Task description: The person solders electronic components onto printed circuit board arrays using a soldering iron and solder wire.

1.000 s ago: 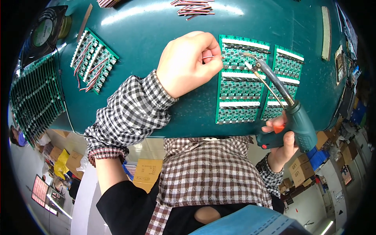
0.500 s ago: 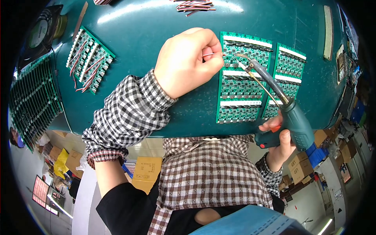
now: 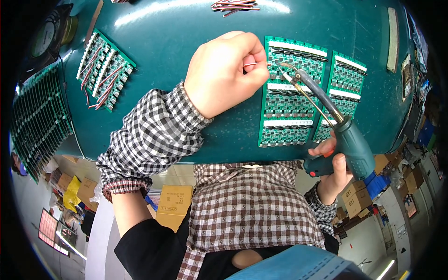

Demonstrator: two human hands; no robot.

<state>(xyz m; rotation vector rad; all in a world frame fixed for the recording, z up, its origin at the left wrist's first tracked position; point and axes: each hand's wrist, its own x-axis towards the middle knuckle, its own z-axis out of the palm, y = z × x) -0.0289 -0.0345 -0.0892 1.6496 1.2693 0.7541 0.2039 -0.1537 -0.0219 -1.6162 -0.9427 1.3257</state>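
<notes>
My left hand (image 3: 224,77) is closed in a pinch on a thin wire (image 3: 249,64), its end at the upper left edge of a green circuit board (image 3: 287,112). That board carries white strips and rows of small components. In my right hand (image 3: 333,170) is a dark green soldering gun (image 3: 352,144), gripped by its handle. Its metal tip and a thin feed tube slant up and left over the top section of the board, close to the wire's end. My left fingertips hide part of the wire.
A second green board (image 3: 345,79) lies to the right. Far left, another board (image 3: 106,70) has red, white and black wires on it, beside a row of stacked boards (image 3: 42,119) and a fan (image 3: 46,39). A wire bundle (image 3: 235,6) lies at the back.
Both hands hold nearly the same pose. The whole view has shifted slightly, and the soldering gun's tip remains over the board's top section.
</notes>
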